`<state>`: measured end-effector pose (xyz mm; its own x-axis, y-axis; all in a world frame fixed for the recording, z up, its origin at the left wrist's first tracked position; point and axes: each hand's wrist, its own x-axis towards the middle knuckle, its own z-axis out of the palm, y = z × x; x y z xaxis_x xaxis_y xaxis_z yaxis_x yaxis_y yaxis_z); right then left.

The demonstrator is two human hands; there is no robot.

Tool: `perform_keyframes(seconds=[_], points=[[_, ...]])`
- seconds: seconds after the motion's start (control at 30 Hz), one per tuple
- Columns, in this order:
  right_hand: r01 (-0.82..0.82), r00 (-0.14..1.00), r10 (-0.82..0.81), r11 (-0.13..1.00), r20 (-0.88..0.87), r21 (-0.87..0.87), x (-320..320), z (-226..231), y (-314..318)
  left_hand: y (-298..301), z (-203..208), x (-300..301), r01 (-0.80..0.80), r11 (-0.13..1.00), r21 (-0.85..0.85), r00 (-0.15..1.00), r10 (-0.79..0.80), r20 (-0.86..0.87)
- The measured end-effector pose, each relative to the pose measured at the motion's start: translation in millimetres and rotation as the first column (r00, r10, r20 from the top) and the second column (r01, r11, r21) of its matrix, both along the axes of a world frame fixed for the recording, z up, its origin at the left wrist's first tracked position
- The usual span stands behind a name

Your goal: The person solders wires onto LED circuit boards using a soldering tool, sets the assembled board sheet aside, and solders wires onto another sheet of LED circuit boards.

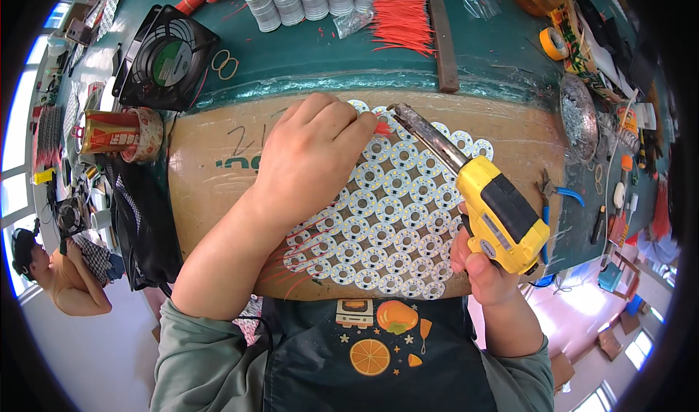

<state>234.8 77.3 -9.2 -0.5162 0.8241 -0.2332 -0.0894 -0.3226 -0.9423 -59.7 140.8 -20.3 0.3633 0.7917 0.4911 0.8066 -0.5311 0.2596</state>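
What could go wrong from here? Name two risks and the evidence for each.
Burned fingers: the yellow soldering tool in the right hand has its dark tip close to the left hand; if hot, a slip could hurt.

Damaged parts: the round white boards sit in tight rows, so a stray tip might mark or shift neighbours.

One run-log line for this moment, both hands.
left hand: at upper white ring boards; right hand: holding yellow soldering gun; gun tip: near left hand; red wire pile: beyond boards
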Motion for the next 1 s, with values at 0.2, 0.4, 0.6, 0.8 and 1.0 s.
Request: perform_keyframes(seconds=[0.2, 0.4, 0.6, 0.8, 1.0], points=[[0.170, 0.980, -0.168, 0.985, 0.104, -0.011, -10, -2, -6, 1, 0, -1, 0.011, 1.000, -0.027, 0.999, -0.010, 0.035], [0.165, 0.975, -0.167, 0.986, 0.149, 0.030, -8, -5, -7, -1, 4, 0, 0.001, 0.997, -0.075, 1.000, 0.001, 0.022], [0.190, 0.967, -0.192, 0.981, 0.165, 0.031, -8, -5, -8, -1, 4, 0, -0.004, 0.998, -0.066, 1.000, 0.005, 0.025], [0.180, 0.968, -0.188, 0.982, 0.164, 0.058, -6, -8, -10, 0, 2, 0, -0.001, 0.999, -0.052, 1.000, 0.002, 0.027], [0.172, 0.970, -0.182, 0.982, 0.158, 0.076, -7, -6, -8, 0, 3, 0, -0.014, 0.998, -0.065, 1.000, 0.015, 0.022]])
